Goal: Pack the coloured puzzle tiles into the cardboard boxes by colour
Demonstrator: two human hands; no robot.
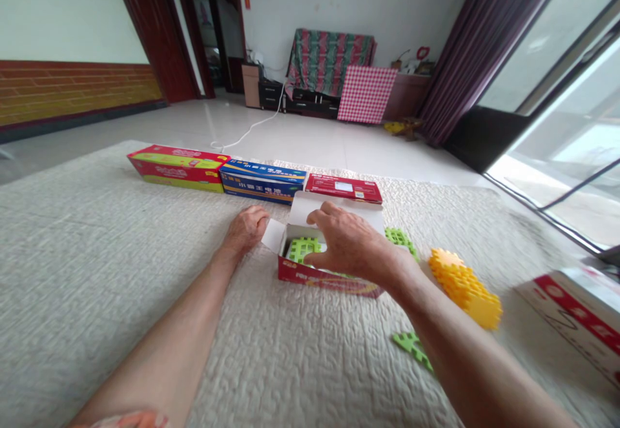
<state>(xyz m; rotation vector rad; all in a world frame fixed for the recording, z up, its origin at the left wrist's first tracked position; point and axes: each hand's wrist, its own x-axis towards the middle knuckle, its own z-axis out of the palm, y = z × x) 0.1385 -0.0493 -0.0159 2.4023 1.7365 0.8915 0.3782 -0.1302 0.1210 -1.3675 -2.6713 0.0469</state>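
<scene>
My right hand (341, 237) reaches over an open red cardboard box (329, 283), its thumb and fingers apart with nothing between them. Inside the box, at its left end, lie green notched plastic building pieces (304, 248); my hand hides the rest of the contents. The white lid (299, 207) stands raised at the back, and a white side flap (274, 234) sticks out to the left. My left hand (247, 228) rests on the mat by that flap with its fingers curled closed, and no object shows in it.
Behind the box stand a red-and-green box (179, 168), a blue box (264, 181) and a red box (343, 187) in a row. To the right lie green pieces (400, 239), yellow pieces (467, 289), a green triangular piece (411, 347) and a white-and-red carton (576, 318) on the textured mat (121, 273).
</scene>
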